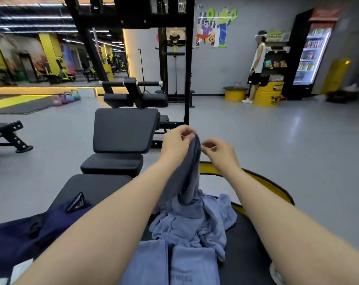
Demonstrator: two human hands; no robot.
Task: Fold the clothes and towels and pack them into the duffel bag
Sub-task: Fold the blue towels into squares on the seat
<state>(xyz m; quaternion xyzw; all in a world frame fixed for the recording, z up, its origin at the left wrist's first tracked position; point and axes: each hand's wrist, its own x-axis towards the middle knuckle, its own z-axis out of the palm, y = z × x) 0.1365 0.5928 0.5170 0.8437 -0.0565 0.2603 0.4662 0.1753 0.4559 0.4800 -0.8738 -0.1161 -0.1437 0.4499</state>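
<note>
Grey gym flooring stretches out ahead of me, with a black padded bench point(121, 140) running away from my view and a rack of dark steel uprights point(186, 64) behind it. Under my arms sits a round black surface with a yellow rim point(264, 182), and that is where the laundry lies.

My left hand point(177, 140) is raised, its fingers curled over and pinching the top edge of a dark grey garment point(186, 171). My right hand point(217, 152) is just beside it, thumb and forefinger pinching the same edge from the other side. Both grips are narrow and closed on cloth, and the two hands nearly touch.

From that grip the dark grey garment hangs almost straight down, so its long axis runs vertical, leaning slightly toward me at the bottom. It is bunched into a narrow column, not spread out. Its lower end meets a crumpled pile of light blue towels point(195, 223) directly below the hands.

Nearer to me than the pile, well below the grip, two folded blue towels point(193, 268) lie side by side, the right one showing part of a printed word ending in "TNESS". Left of and below the grip, a navy duffel bag point(20, 239) lies slumped across the near end of the bench, with a black strap fitting point(76, 202) on top.

Far off by the wall, another person point(256, 66) stands beside a lit drinks fridge point(312, 52).
</note>
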